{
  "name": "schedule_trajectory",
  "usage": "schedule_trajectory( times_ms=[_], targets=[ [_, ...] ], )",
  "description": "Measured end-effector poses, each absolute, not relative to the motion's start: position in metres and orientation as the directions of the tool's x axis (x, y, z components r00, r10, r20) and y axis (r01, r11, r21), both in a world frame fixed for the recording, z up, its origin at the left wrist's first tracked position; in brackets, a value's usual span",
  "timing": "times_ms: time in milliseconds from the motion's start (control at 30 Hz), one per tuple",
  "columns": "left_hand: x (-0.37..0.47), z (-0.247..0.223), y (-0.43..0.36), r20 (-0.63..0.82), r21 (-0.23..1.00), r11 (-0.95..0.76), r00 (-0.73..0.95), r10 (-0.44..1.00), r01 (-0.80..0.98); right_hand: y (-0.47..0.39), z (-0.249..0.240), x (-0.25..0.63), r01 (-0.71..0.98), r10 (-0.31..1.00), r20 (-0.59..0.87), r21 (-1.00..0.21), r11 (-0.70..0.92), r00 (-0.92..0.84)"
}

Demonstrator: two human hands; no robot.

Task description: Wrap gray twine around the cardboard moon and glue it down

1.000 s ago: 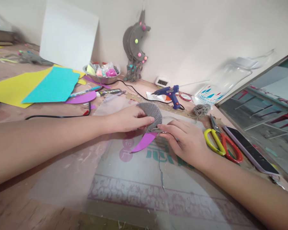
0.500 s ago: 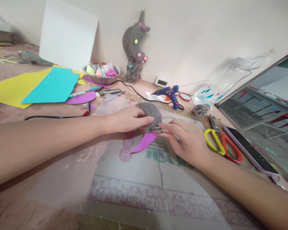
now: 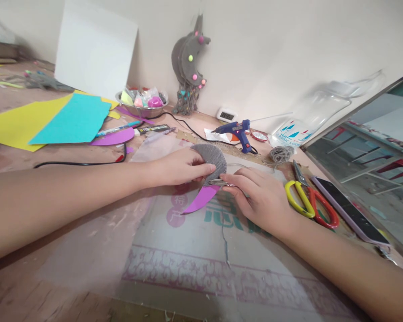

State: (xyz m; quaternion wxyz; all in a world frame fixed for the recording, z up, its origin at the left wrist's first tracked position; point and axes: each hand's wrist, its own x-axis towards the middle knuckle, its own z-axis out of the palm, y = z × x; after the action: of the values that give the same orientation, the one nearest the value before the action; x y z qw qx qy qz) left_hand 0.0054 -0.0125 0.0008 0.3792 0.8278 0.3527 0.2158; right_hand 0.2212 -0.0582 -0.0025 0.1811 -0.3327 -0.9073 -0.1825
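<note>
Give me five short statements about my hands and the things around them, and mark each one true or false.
1. Your left hand holds a crescent partly covered in grey strands. True.
2. The crescent's bare tip is yellow. False: it is purple.
3. Your right hand holds a slim metal thing at the crescent. True.
4. The scissors are in your right hand's grip. False: they lie beside the phone.
5. The glue gun is blue. True.
</note>
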Motion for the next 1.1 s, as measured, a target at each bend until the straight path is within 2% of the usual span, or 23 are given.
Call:
schedule_trajectory(
  times_ms=[367, 667, 1100],
  targets=[
    [0.0048, -0.0003, -0.0119, 0.073, 0.738, -0.475, 0.643, 0.763, 0.479, -0.0586, -0.0008, 0.2197, 0.641, 0.504, 0.442, 0.252, 0.725, -0.742],
    [0.0050, -0.0006, -0.0118, 0.070, 0.771, -0.453, 0.647, 0.759, 0.448, -0.0581, -0.0030, 0.2219, 0.660, 0.508, 0.497, 0.193, 0.726, -0.704],
    [0.0056, 0.0001, -0.0128, 0.048, 0.785, -0.424, 0.638, 0.769, 0.451, -0.0593, -0.0001, 0.2177, 0.661, 0.524, 0.446, 0.238, 0.711, -0.725]
  ],
)
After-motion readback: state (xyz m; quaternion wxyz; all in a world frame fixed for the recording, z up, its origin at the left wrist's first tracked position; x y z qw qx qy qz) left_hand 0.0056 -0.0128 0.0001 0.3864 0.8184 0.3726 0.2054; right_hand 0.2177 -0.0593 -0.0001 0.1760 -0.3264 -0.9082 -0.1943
